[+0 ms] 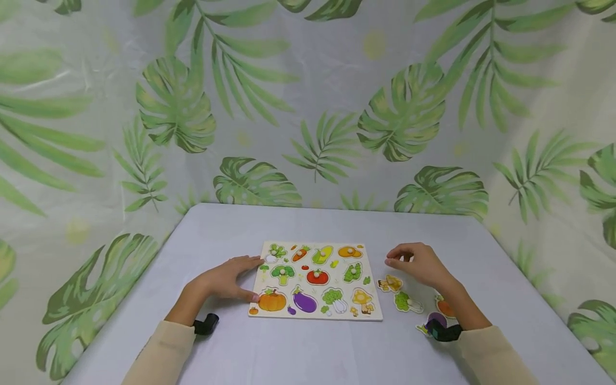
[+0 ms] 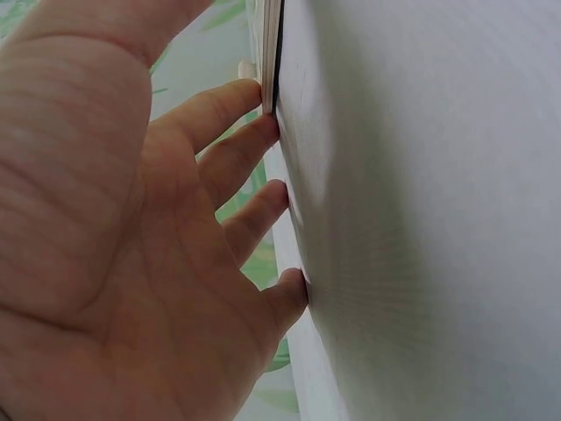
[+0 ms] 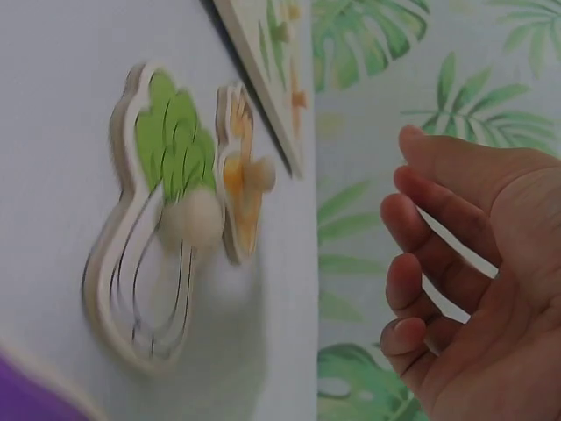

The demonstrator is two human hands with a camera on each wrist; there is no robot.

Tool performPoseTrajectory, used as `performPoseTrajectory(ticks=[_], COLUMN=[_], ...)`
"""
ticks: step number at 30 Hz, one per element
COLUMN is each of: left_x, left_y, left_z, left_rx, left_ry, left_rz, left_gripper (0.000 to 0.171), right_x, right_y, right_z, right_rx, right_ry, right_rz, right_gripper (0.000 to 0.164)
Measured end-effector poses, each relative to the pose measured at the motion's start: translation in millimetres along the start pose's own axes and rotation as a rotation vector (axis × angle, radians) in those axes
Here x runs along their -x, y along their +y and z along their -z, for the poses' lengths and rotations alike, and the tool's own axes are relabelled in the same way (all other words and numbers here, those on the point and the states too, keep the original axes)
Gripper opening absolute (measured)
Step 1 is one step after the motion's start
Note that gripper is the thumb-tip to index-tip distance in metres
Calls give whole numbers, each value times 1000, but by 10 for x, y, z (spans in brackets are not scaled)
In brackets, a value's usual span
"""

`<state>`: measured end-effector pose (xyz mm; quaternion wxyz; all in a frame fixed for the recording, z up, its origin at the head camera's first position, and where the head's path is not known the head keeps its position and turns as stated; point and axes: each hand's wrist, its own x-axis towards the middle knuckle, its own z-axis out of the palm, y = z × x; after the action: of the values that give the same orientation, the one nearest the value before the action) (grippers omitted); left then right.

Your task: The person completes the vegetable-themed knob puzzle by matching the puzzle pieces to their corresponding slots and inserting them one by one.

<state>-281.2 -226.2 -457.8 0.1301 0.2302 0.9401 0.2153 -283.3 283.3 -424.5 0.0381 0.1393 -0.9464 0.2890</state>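
Note:
A wooden vegetable puzzle board (image 1: 336, 284) lies flat on the table. My left hand (image 1: 228, 279) rests against its left edge, thumb at the near corner; the left wrist view shows spread fingers (image 2: 241, 162) touching the board's edge and the tabletop. Knobbed pieces, including a tomato (image 1: 317, 277) and broccoli (image 1: 282, 274), sit in the upper rows. Over the table right of the board hovers my right hand (image 1: 421, 263), fingers loosely bent, holding nothing. Below it lie a loose mushroom piece (image 1: 391, 283) and a bok choy piece (image 3: 175, 145), both with round knobs.
Nearer the right wrist lie a loose eggplant piece (image 1: 436, 319) and a pumpkin piece (image 1: 445, 307), partly covered by the black wrist camera (image 1: 445, 331). The board's bottom row shows a pumpkin picture (image 1: 272, 301) and others without knobs. A leaf-patterned curtain (image 1: 327, 107) surrounds the white table (image 1: 298, 353).

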Motion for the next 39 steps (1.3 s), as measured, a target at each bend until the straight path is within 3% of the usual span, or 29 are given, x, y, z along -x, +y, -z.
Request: performPoseTrajectory(ticks=[21, 39], left_x=[-11, -4], left_y=[12, 30], left_z=[12, 12], left_rx=[6, 8], left_ry=[-7, -7], left_rz=[9, 8], left_gripper=[100, 102], right_x=[417, 711], right_y=[318, 552], right_z=[338, 499], right_rx=[78, 58], right_ry=[-67, -184], right_rz=[-65, -122], right_gripper=[27, 28])
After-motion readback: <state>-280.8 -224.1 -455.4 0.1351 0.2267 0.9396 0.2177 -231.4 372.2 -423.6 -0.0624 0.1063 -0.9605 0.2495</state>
